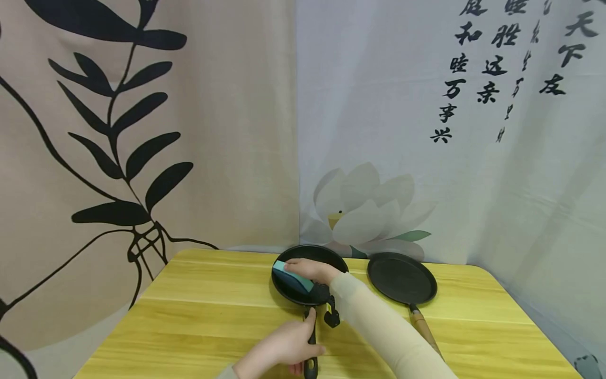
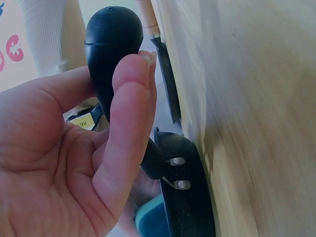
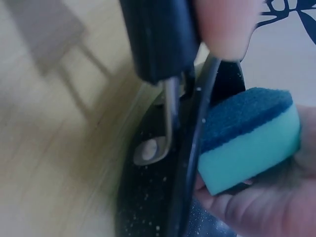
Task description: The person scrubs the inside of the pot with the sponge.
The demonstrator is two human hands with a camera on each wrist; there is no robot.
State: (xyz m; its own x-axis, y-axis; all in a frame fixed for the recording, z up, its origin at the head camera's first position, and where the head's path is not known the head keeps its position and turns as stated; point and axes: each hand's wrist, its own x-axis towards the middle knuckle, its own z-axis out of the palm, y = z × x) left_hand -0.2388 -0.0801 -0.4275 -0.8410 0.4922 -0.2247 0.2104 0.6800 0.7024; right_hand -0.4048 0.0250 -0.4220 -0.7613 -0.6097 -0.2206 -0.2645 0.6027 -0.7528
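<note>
A deep black frying pan [image 1: 326, 255] stands near the table's back edge, its handle toward me. My left hand [image 1: 289, 342] grips the black handle [image 1: 311, 366]; in the left wrist view the fingers [image 2: 126, 133] curl round it. With my right hand [image 1: 312, 270] I hold a sponge [image 1: 294, 279] inside the pan. This sponge has a light teal foam layer and a dark blue scouring layer, as the right wrist view shows. Two rivets [image 3: 148, 149] fix the handle bracket to the pan's speckled outer wall. Part of the pan's inside is hidden behind my right hand.
To the right lies a flat black pan [image 1: 402, 276] with a wooden handle [image 1: 426, 327], partly behind my right sleeve [image 1: 379, 331]. Below my right wrist hangs a small black device [image 1: 332, 317]. The wooden table [image 1: 203, 300] ends at a printed curtain [image 1: 246, 131].
</note>
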